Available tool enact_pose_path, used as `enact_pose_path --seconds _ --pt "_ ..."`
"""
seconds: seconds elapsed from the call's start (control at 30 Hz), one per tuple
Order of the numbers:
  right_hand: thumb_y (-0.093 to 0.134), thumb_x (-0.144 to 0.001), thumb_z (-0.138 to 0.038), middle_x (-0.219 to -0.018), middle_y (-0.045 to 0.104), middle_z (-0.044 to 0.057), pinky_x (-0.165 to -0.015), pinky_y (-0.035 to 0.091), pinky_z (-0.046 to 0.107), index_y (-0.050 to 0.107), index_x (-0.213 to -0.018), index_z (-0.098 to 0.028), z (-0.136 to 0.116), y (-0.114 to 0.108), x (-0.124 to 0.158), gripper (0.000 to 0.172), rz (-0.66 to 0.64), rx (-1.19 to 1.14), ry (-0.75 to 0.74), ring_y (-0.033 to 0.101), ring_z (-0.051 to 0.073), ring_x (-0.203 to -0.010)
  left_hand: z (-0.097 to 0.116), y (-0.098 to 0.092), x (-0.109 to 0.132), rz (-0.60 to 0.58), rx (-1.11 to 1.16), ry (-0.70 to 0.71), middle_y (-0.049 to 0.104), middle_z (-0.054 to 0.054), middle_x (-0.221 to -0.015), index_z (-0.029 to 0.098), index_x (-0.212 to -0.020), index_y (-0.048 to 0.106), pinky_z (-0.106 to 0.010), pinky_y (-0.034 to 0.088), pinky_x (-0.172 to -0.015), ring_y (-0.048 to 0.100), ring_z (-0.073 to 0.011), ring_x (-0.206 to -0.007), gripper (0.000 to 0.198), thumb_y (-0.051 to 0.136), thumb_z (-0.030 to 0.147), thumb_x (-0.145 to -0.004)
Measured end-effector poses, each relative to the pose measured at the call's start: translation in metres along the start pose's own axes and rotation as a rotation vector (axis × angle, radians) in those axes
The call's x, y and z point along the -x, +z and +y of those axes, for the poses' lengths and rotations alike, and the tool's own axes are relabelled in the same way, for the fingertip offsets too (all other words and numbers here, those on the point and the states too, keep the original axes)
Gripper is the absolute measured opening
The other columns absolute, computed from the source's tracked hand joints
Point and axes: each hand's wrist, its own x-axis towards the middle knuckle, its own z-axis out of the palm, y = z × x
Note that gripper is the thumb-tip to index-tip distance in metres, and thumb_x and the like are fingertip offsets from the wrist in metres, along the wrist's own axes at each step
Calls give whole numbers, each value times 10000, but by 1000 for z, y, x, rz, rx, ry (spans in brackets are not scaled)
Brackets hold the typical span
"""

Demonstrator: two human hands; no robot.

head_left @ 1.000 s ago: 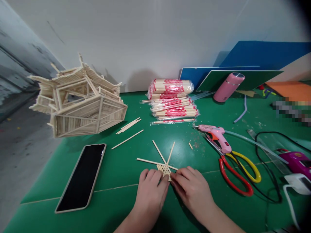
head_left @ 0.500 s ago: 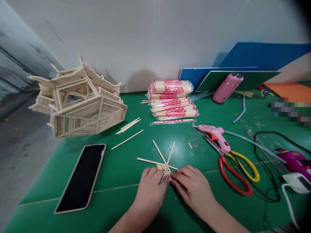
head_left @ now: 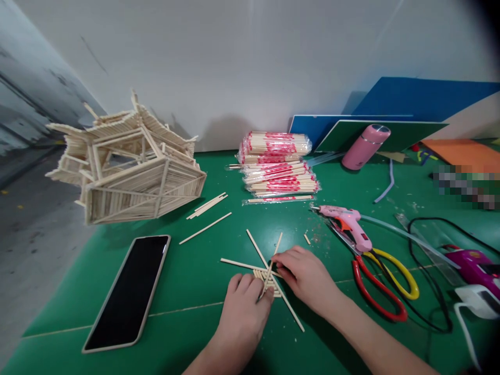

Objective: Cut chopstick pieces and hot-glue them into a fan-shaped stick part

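On the green table lies a flat star of crossed bamboo sticks [head_left: 291,309], with short pieces laid in rows between its spokes. My left hand [head_left: 244,310] is closed at its lower left, thumb and forefinger pinching the lower end of one spoke. Beside the crossing point, my right hand [head_left: 308,276] is closed with its fingertips on the upper part of a slanting stick [head_left: 279,242]. The fingers partly hide where they touch the sticks. A short stick piece [head_left: 307,239] lies beyond my right hand, and a loose stick [head_left: 205,228] rests farther left.
A model building of sticks [head_left: 146,192] stands at the left behind a phone [head_left: 127,294]. Wrapped chopstick packs [head_left: 277,166] are piled at the back. To the right lie a pink glue gun [head_left: 347,221], red-and-yellow-handled scissors [head_left: 378,297] and cables; a pink bottle [head_left: 366,147] stands behind.
My right hand has moved up from the star's lower right side to near its crossing point, uncovering the lower right spoke and rows. My left hand stays at the lower left.
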Motion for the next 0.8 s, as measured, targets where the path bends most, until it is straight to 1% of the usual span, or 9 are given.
enact_pose_path --seconds 0.13,0.23,0.4,0.5,0.6,0.8 --pt "475 -817 -140 -753 629 15 -677 382 267 590 -917 -197 -4 -1 -2 163 -55 88 -53 507 156 -757 1 1 0 19 2 -16 539 -17 -657 201 -756 592 -304 336 -629 417 -145 -634 155 458 129 -788" --pt "498 -808 -162 -757 614 32 -689 379 288 585 -899 -179 -9 -3 -3 127 -81 148 -81 497 174 -752 1 -1 -1 -1 10 -9 540 -19 -674 201 -766 593 -299 336 -625 428 -145 -646 150 463 129 -787" --pt "450 -820 -134 -758 599 60 -689 383 306 579 -901 -152 -12 0 -3 153 -70 179 -86 494 187 -733 0 -3 -2 -17 1 -4 538 -24 -680 202 -788 593 -297 340 -617 437 -146 -647 142 468 135 -783" --pt "409 -826 -107 -762 599 65 -700 385 311 577 -895 -148 -7 7 1 186 -26 130 -57 493 185 -732 0 -2 -1 -15 -7 -15 540 -26 -679 200 -772 592 -297 346 -615 436 -145 -642 152 455 135 -788" --pt "380 -832 -106 -779 604 65 -699 393 316 568 -900 -147 0 10 6 204 45 38 8 499 182 -735 1 -2 -1 -22 2 -21 547 -26 -687 196 -779 590 -297 351 -623 441 -143 -646 142 461 135 -785" --pt "437 -819 -198 -790 605 51 -684 417 311 567 -892 -171 15 -7 14 151 236 -243 209 528 172 -742 1 -3 -2 -17 4 -21 541 -21 -670 193 -786 589 -289 342 -613 439 -140 -642 146 452 143 -800"
